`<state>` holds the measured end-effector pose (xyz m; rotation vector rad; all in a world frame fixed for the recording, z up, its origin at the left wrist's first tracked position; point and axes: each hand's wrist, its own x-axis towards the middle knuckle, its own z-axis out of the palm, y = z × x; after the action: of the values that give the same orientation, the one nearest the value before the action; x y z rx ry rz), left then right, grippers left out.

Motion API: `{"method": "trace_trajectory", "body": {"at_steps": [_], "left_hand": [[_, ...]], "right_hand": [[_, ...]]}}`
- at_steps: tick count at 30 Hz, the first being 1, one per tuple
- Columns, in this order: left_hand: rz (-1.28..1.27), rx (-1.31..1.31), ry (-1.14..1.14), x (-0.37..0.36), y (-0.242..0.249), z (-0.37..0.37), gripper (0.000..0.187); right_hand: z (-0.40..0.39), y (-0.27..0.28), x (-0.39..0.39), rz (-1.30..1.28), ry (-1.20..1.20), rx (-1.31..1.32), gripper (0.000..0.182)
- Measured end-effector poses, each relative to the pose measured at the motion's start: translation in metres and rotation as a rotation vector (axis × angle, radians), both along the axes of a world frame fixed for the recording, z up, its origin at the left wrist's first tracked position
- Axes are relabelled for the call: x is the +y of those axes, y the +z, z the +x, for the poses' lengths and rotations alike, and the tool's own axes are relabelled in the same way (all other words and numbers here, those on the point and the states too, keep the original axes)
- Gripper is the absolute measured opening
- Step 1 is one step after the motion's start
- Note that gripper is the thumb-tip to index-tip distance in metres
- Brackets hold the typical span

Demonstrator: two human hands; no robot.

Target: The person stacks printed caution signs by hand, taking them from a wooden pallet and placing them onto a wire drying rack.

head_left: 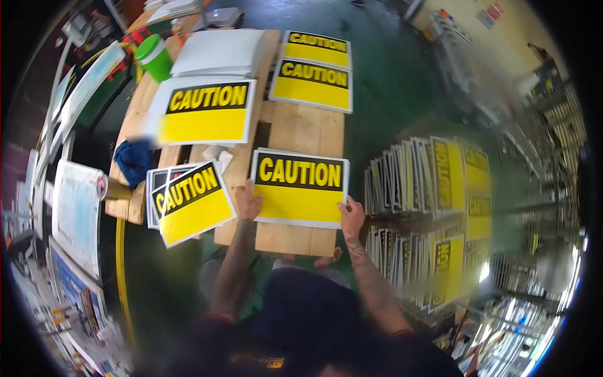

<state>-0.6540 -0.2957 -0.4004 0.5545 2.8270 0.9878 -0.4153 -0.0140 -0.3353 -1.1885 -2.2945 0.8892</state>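
We are holding a yellow CAUTION sign (pixel 300 187) flat on the wooden worktop (pixel 301 129), at its near edge. Our left hand (pixel 247 202) is pressing on the sign's lower left corner, fingers closed on its edge; our right hand (pixel 351 215) is gripping its lower right corner. Left of this sign, a tilted stack of signs (pixel 188 201) is overhanging the worktop. Beyond the sign, more signs (pixel 312 70) and a green cup (pixel 154 58) are lying farther back.

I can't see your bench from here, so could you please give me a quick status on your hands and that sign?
Left hand and right hand grip yellow-and-black CAUTION sign edges. Sign flat on wooden table. Nothing on it.
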Motion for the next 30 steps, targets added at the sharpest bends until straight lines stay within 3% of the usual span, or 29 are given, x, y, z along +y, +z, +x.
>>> {"method": "trace_trajectory", "body": {"at_steps": [4, 7, 9, 11, 12, 13, 14, 15, 16, 17, 18, 19, 20, 21, 22, 23, 24, 25, 27, 28, 30], "left_hand": [[-0.08, -0.034, -0.048, 0.009, 0.014, -0.013, 0.076], [-0.077, 0.053, -0.098, 0.003, -0.002, -0.02, 0.079], [-0.065, 0.308, -0.18, -0.009, -0.024, -0.024, 0.075], [-0.154, 0.412, -0.284, -0.042, -0.085, -0.051, 0.074], [-0.18, 0.477, -0.361, -0.037, -0.09, -0.067, 0.075], [-0.187, 0.652, -0.458, -0.011, -0.05, -0.069, 0.076], [-0.11, 0.1, -0.338, -0.016, -0.05, -0.073, 0.079], [-0.201, 0.032, -0.258, -0.016, -0.045, -0.071, 0.077], [0.162, -0.252, -0.316, -0.008, -0.021, -0.071, 0.074], [0.236, -0.543, -0.321, -0.011, -0.008, -0.07, 0.073], [0.135, -0.361, -0.33, -0.01, -0.002, -0.069, 0.071], [-0.024, -0.264, -0.104, -0.007, 0.013, -0.051, 0.072], [0.07, -0.232, -0.061, -0.005, 0.015, -0.055, 0.072], [0.118, -0.201, -0.114, 0.027, 0.01, -0.043, 0.07], [0.164, -0.17, -0.17, 0.059, 0.004, -0.03, 0.069], [0.207, -0.142, -0.218, 0.086, -0.003, -0.011, 0.068], [0.249, -0.11, -0.263, 0.112, -0.009, 0.007, 0.066], [0.286, -0.075, -0.313, 0.134, -0.012, 0.022, 0.065], [0.273, -0.214, -0.499, 0.216, -0.017, 0.092, 0.056], [0.271, -0.297, -0.615, 0.272, 0.019, 0.154, 0.051], [0.275, -0.38, -0.867, 0.373, 0.102, 0.263, 0.042]], "right_hand": [[0.0, -0.006, -0.002, 0.027, -0.071, 0.022, 0.047], [-0.004, -0.008, -0.009, 0.09, -0.117, 0.002, 0.064], [-0.007, -0.015, -0.008, 0.136, -0.094, -0.07, 0.058], [-0.012, 0.003, -0.005, 0.101, -0.013, -0.196, 0.046], [-0.013, 0.004, -0.004, 0.031, -0.089, -0.22, 0.039], [-0.006, 0.017, 0.004, 0.002, -0.046, -0.28, 0.038], [0.004, 0.007, 0.017, -0.1, 0.067, -0.179, 0.04], [0.02, -0.002, 0.035, -0.191, 0.206, -0.066, 0.043], [0.042, 0.021, 0.053, -0.25, 0.203, 0.082, 0.049], [0.061, 0.046, 0.069, -0.307, 0.219, 0.24, 0.054], [0.088, 0.051, 0.092, -0.014, 0.1, 0.226, 0.058], [0.13, 0.091, 0.111, 0.095, -0.096, 0.216, 0.052], [0.179, 0.123, 0.135, 0.032, -0.257, 0.222, 0.046], [0.226, 0.114, 0.16, 0.077, -0.478, 0.192, 0.044], [0.281, 0.113, 0.181, 0.379, -0.539, 0.076, 0.043], [0.324, 0.121, 0.194, 0.421, -0.524, -0.14, 0.043], [0.349, 0.125, 0.196, 0.291, -0.469, -0.31, 0.043], [0.367, 0.12, 0.205, 0.168, -0.286, -0.356, 0.044], [0.364, 0.127, 0.202, 0.281, -0.205, -0.371, 0.045], [0.368, 0.132, 0.212, 0.079, -0.19, -0.288, 0.048], [0.374, 0.178, 0.234, 0.076, -0.16, -0.22, 0.044]]}}
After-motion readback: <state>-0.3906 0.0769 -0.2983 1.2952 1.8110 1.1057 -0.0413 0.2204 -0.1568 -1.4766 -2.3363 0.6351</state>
